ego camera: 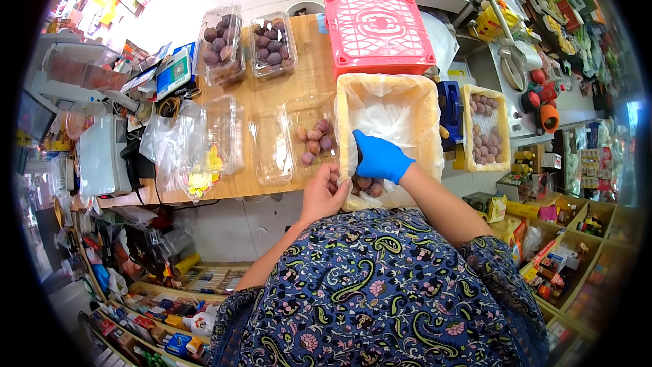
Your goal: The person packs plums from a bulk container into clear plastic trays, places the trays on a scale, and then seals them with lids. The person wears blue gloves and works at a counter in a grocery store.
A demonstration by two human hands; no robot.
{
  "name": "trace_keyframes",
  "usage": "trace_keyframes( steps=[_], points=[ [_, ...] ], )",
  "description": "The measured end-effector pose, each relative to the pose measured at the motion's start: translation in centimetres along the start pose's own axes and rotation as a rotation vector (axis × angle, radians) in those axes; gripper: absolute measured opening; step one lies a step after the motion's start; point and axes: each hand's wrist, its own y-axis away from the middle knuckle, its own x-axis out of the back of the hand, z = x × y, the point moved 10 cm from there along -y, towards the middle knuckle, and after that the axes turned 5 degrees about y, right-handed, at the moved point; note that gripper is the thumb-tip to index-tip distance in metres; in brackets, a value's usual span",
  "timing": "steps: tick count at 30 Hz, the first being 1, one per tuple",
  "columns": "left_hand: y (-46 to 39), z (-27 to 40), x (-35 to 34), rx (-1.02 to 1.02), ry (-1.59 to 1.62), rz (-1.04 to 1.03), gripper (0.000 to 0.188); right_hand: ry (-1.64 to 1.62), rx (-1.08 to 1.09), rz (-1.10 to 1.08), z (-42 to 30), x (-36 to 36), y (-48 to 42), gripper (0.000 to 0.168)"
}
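Observation:
My right hand (381, 159), in a blue glove, reaches into a paper-lined crate (431, 163); a dark round fruit, probably a plum, shows at its fingers. Below it, several plums (375, 189) lie in the crate's near left corner. My bare left hand (324, 191) is at the crate's left edge, with fingers bent over part of a plum by the liner; whether it grips the fruit is unclear. Just left of the crate, an open clear plastic clamshell box (272, 150) holds several reddish plums (314, 141) in its right half.
Two filled clear boxes, one at the left (222, 46) and one beside it (272, 43), stand at the table's back. An upturned pink plastic crate (379, 33) adjoins the lined crate. Empty clear boxes (224, 132) lie left; another lined crate of plums (486, 164) is right.

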Motion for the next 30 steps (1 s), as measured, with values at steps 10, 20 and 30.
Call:
trace_keyframes(
  steps=[10,20,30],
  points=[
    [-0.1,0.0,0.0,-0.013,-0.025,-0.017,0.026,-0.070,-0.007,0.084,0.7,-0.3,-0.7,0.046],
    [0.0,0.3,0.2,-0.023,-0.053,-0.016,0.028,-0.644,-0.048,-0.085,4.0,-0.2,0.5,0.047],
    [0.0,-0.4,0.5,-0.012,-0.094,-0.020,0.033,-0.740,0.174,-0.151,-6.9,6.4,0.0,0.044]
  ],
)
